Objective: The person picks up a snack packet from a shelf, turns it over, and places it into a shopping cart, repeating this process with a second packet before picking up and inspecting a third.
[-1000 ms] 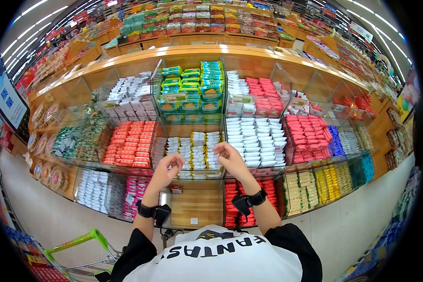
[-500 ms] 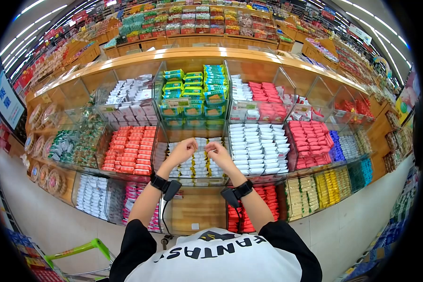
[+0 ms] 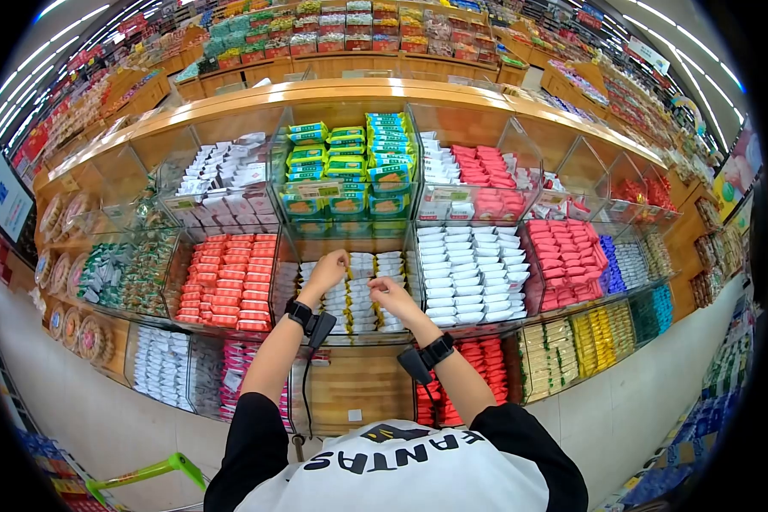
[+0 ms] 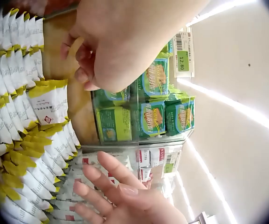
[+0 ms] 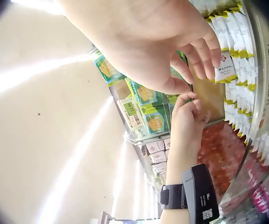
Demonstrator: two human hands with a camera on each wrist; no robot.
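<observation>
My left hand (image 3: 328, 271) hovers over the middle bin of white packets with yellow ends (image 3: 363, 300), its fingers loosely curled and holding nothing. Beside it on the right, a little nearer my body, is my right hand (image 3: 392, 297), also over that bin. In the right wrist view the right fingers (image 5: 203, 58) are relaxed and bent, with nothing between them. The left wrist view shows one white packet (image 4: 49, 104) lying flat across the upright rows, close to the left hand (image 4: 95, 58).
Clear dividers surround the bin. Red packets (image 3: 229, 282) lie left of it, white-blue packets (image 3: 472, 271) right, green biscuit packs (image 3: 347, 171) behind. Below is a wooden compartment (image 3: 356, 384). A cart with a green handle (image 3: 149, 471) stands at lower left.
Both hands have moved inward over the middle bin, closer together. The left went forward and right; the right went left and, in the last half second, slightly back toward my body.
</observation>
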